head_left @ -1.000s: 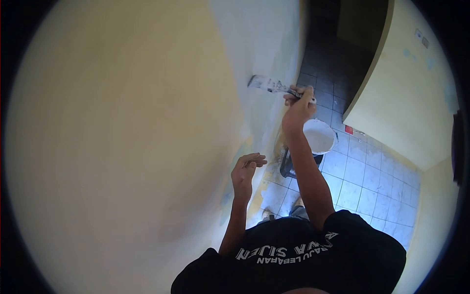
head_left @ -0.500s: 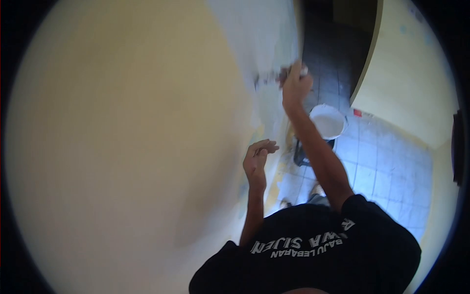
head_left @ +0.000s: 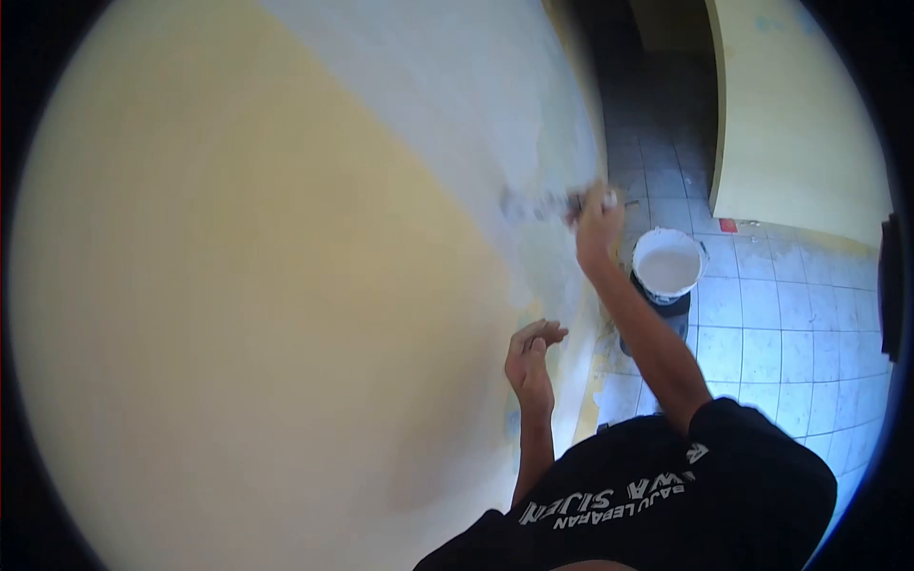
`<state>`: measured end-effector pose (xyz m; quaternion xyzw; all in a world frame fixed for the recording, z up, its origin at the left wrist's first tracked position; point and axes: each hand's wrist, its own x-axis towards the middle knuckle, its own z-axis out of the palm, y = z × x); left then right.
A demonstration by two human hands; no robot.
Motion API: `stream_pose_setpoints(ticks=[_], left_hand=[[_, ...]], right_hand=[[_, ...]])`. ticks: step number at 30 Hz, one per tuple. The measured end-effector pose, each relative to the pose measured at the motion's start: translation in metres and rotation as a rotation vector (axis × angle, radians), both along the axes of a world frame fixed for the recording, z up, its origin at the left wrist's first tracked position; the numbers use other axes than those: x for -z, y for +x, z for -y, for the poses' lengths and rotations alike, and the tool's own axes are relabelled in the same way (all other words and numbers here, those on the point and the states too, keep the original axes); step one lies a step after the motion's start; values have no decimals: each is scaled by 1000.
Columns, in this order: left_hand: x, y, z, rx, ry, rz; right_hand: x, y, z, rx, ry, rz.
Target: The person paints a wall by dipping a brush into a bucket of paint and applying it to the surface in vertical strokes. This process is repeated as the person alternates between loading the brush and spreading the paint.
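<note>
My right hand [head_left: 598, 226] is closed around the handle of a paintbrush [head_left: 541, 205], which is smeared by motion. Its bristle end points left at the wall [head_left: 286, 247], over a whitish painted band [head_left: 428, 86] that borders the yellow surface. Whether the bristles touch the wall is hard to make out. My left hand [head_left: 533, 354] hovers lower down by the wall, fingers loosely bent and thumb apart, with nothing visible in it. A white bucket [head_left: 669, 295] of pale paint stands below and right of my right hand.
Under the bucket is a dark stool or stand [head_left: 678, 319]. Light floor tiles [head_left: 752, 314] spread to the right. A cream wall [head_left: 800, 124] ends beside a dark passage [head_left: 657, 95]. A small red piece [head_left: 728, 226] lies at that wall's foot.
The view has shifted, so the wall, bucket and both hands appear farther right and lower. My right hand has moved the paintbrush down a little relative to the bucket. My left hand keeps its pose.
</note>
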<state>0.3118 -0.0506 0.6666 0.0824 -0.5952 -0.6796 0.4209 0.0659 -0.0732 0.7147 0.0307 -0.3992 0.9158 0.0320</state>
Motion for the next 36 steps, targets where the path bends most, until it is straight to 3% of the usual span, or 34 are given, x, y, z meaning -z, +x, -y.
stream_pose_setpoints(ticks=[2, 5, 9, 12, 14, 15, 18, 20, 21, 22, 24, 25, 27, 29, 31, 33, 36], left_hand=[[4, 0, -1, -22, 5, 18], [7, -3, 1, -19, 35, 49], [18, -5, 7, -13, 64, 78], [13, -8, 1, -67, 29, 61], [13, -10, -11, -154, 36, 51], [13, -13, -15, -193, 33, 38], [40, -20, -16, -218, 87, -33], [58, -25, -5, -178, 82, 45], [66, -22, 2, -161, 82, 87], [69, -19, 8, -154, 70, 112], [59, -10, 9, -148, 98, 139], [57, -10, 7, -145, 116, 156], [56, -17, 6, -175, 137, 177], [43, -14, -3, -203, 182, 223], [28, -11, -3, -192, 160, 279], [10, -7, -1, -160, 94, 355], [0, 24, 24, -32, -117, 616]], right_hand=[[43, -2, -11, 112, 167, 77], [24, -5, -6, 22, 132, 49], [-81, 5, 27, -63, 2, -235], [-167, 25, 2, -216, -271, -280], [-187, 24, -9, -297, -438, -340], [-180, 21, -11, -325, -386, -341], [-76, 3, 18, -380, -200, -315], [13, -9, 36, -378, -67, -109], [76, -24, 40, -374, 61, -129], [137, -36, 39, -294, 95, -188], [203, -52, 0, -231, 224, -53], [218, -59, -27, -155, 338, -21], [232, -77, -85, -232, 803, -1], [296, -99, -100, 35, 1012, -299], [293, -93, -118, 111, 1166, -535], [289, -86, -120, -41, 1195, -564], [280, -73, -117, -399, 1103, -335]])
